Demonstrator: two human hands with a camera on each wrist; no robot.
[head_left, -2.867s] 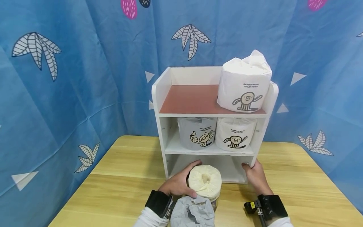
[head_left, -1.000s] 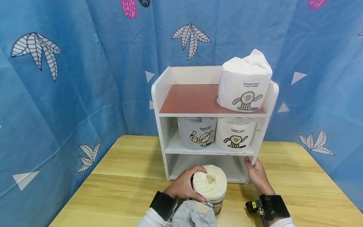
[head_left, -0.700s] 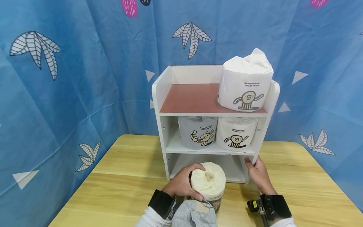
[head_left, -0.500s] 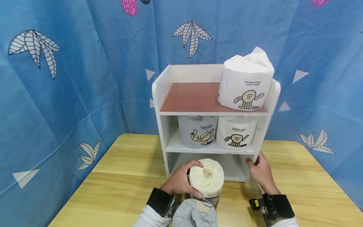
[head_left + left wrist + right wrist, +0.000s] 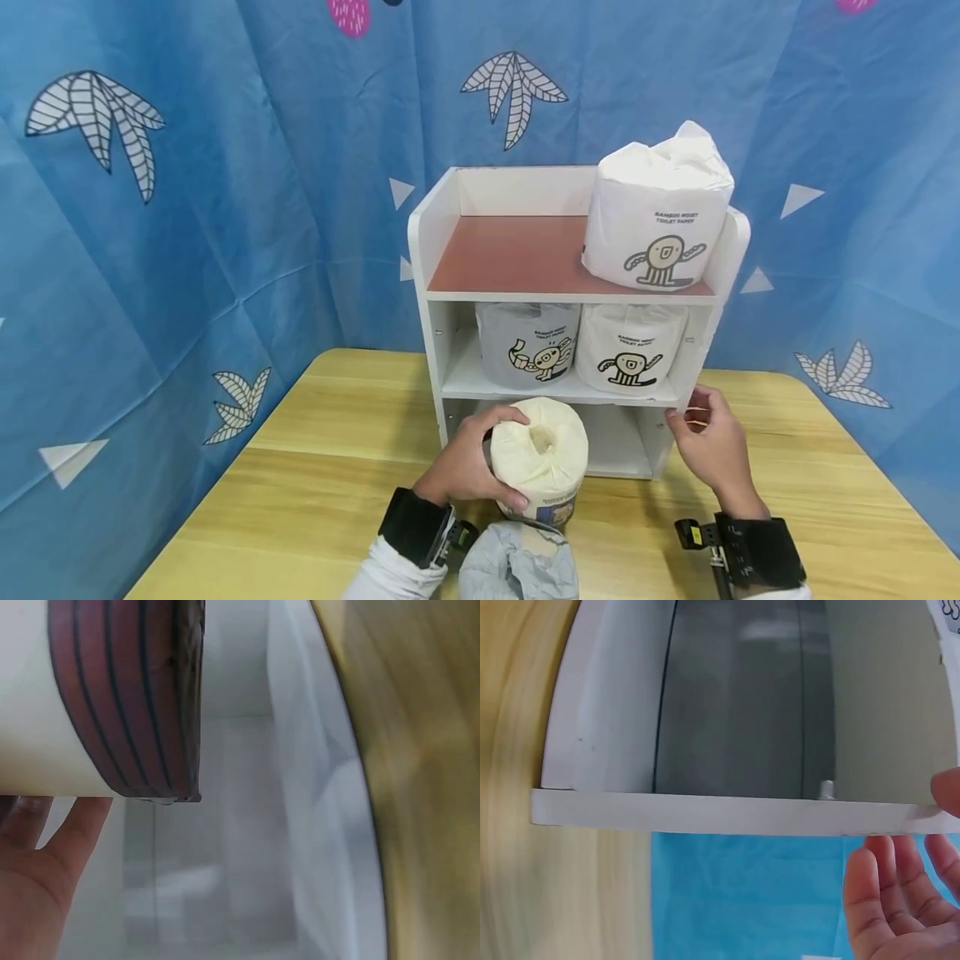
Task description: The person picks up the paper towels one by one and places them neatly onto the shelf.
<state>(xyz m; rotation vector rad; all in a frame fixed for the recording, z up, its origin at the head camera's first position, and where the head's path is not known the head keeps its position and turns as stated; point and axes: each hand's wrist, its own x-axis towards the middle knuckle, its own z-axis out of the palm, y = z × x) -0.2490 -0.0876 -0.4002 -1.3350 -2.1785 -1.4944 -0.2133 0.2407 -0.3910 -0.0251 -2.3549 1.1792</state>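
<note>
My left hand [image 5: 468, 458] grips a cream-wrapped toilet roll [image 5: 558, 450] from its left side, thumb toward me. In the head view the roll overlaps the front of the bottom compartment of a white shelf unit [image 5: 551, 297]. Its cream wrapper and brown striped band [image 5: 124, 690] show up close in the left wrist view. My right hand [image 5: 712, 442] holds the unit's right side panel [image 5: 742, 814], thumb at the front edge and fingertips right at the outer face. A grey-wrapped toilet roll [image 5: 495, 558] stands nearer me, beside my left wrist.
A white toilet roll [image 5: 652, 221] stands on the red-brown top at the right. A grey roll [image 5: 510, 333] and a white roll [image 5: 630, 350] fill the middle compartment. The unit stands on a wooden table [image 5: 322, 467] before a blue curtain [image 5: 300, 167].
My left hand has carried the cream roll forward toward the bottom compartment. My right hand has shifted outward to the right along the side panel. The head view has tilted slightly down.
</note>
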